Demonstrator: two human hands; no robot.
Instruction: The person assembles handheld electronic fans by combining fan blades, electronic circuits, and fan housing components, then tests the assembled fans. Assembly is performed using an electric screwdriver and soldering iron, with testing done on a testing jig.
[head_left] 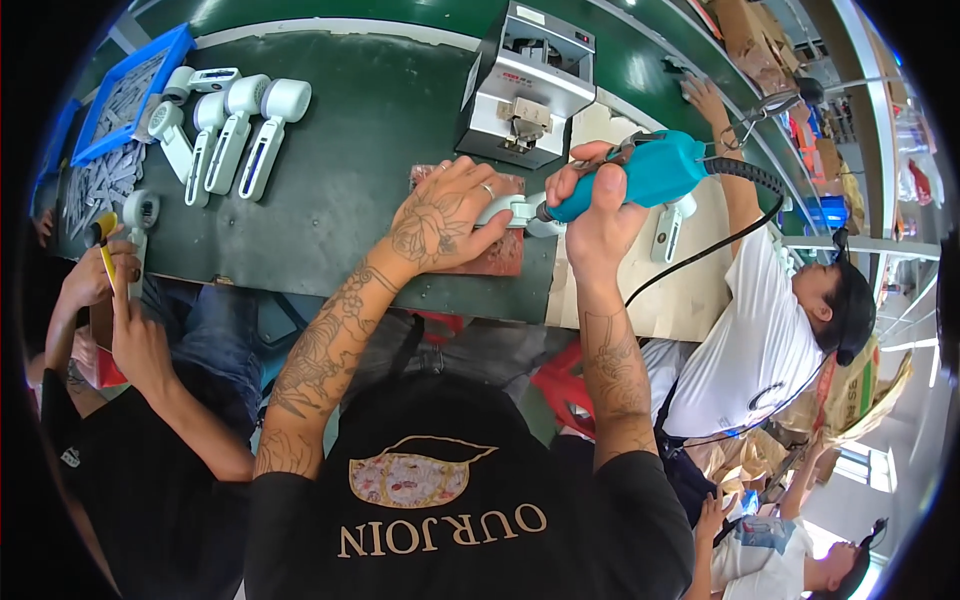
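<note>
My left hand (450, 215) lies over a white handheld device (515, 209), its fingers and thumb bent around it and hiding most of it. Beneath them is a worn reddish pad (496, 262) on the green bench. A teal electric screwdriver (645, 175) is wrapped in my right hand (605, 215), thumb along its top. The driver's nose points left and meets the white device; the exact contact point is too small to make out. A black cable (765, 183) runs off the driver's rear.
Several white handheld fan-like devices (232, 140) lie at left, beside a blue tray (135, 125) of grey strips. A grey-black machine (525, 85) stands ahead. Another white device (667, 235) rests on cardboard (600, 283) at right. Co-workers sit on both sides; a left one's hand holds a yellow-handled tool (106, 255).
</note>
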